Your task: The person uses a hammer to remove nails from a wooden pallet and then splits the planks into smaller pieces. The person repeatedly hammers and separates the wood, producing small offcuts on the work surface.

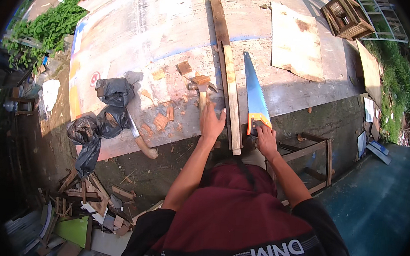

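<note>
My left hand [211, 123] is closed around the lower end of the handle of a hammer [202, 96], its thumb raised beside the wood. The hammer's head lies on the board tabletop among wood chips. My right hand [265, 140] grips the orange and black handle of a handsaw [255, 88], whose blue-grey blade points away from me across the table. Between my hands runs a long wooden beam [229, 89], dark at its far end and paler nearer me. A groove or gap shows along it, and its near end overhangs the table edge.
On the left, black plastic bags [113, 101] lie by a wooden-handled blade [141, 140]. A plywood sheet [296, 43] and a wooden crate [346, 16] are at the far right. Scrap wood [88, 198] is heaped at lower left; a wooden frame [327, 161] stands right of me.
</note>
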Demonstrator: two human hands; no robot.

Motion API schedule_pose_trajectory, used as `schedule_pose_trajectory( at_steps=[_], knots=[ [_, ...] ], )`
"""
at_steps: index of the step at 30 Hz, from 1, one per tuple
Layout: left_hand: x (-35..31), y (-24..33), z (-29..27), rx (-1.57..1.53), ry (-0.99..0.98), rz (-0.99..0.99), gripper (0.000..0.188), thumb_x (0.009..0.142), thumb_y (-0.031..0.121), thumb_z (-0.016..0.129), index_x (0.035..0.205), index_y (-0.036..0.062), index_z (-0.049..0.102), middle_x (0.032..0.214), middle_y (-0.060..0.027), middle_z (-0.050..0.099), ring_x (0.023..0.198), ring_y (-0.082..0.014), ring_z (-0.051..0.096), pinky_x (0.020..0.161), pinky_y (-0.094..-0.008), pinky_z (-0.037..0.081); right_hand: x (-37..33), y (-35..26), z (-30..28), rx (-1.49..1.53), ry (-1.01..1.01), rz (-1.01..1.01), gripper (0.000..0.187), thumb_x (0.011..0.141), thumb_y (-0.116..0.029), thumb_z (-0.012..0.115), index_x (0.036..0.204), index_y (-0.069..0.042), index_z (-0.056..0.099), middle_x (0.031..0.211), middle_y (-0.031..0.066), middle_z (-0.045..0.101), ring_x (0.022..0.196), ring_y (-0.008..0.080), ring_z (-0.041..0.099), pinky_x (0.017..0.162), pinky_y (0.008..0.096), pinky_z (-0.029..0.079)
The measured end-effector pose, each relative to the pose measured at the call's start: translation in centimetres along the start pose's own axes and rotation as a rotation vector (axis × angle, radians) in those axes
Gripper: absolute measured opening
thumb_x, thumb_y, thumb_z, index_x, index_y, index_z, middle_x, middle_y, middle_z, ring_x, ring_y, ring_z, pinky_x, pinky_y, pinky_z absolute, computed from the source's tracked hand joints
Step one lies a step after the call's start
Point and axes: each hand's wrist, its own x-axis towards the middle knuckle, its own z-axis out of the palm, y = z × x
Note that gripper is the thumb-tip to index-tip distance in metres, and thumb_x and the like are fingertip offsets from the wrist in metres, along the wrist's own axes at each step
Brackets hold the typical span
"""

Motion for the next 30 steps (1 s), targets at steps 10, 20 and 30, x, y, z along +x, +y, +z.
schedule_pose_trajectory(
  at_steps=[10,20,30],
  knots=[
    [10.4,7.2,8.2,0.211,0.238,-0.339,0.079,0.088,0.036,0.072,0.148,-0.0023,0.038,0.143,-0.0259,0.048,0.134,-0.0419,0.046,0.110,-0.0570,0.036,1.8,9.4,-9.0,0.858,0.237,0.122,0.020,0.090,-0.013,0.074,0.091,0.000,0.058,0.079,0.0134,0.061,0.067,0.0257,0.059,0.064,0.0385,0.047],
    [16.8,5.4,14.8,0.431,0.231,-0.589,0.075,0.100,0.052,0.051,0.149,-0.0013,0.035,0.139,-0.0178,0.048,0.134,-0.0332,0.047,0.107,-0.0542,0.041,12.2,22.3,-12.1,0.963,0.275,0.127,0.021,0.091,-0.005,0.073,0.076,0.000,0.059,0.062,-0.0034,0.046,0.063,0.0045,0.041,0.054,0.0265,0.036],
    [17.3,5.5,14.9,0.523,0.219,-0.604,0.069,0.101,0.051,0.051,0.145,-0.0002,0.039,0.132,-0.0157,0.054,0.125,-0.0318,0.052,0.103,-0.0532,0.042,28.5,25.3,-11.1,1.040,0.020,-0.108,0.015,0.089,-0.005,0.069,0.077,-0.001,0.063,0.068,-0.0047,0.053,0.065,0.0041,0.047,0.057,0.0247,0.039]
  ],
)
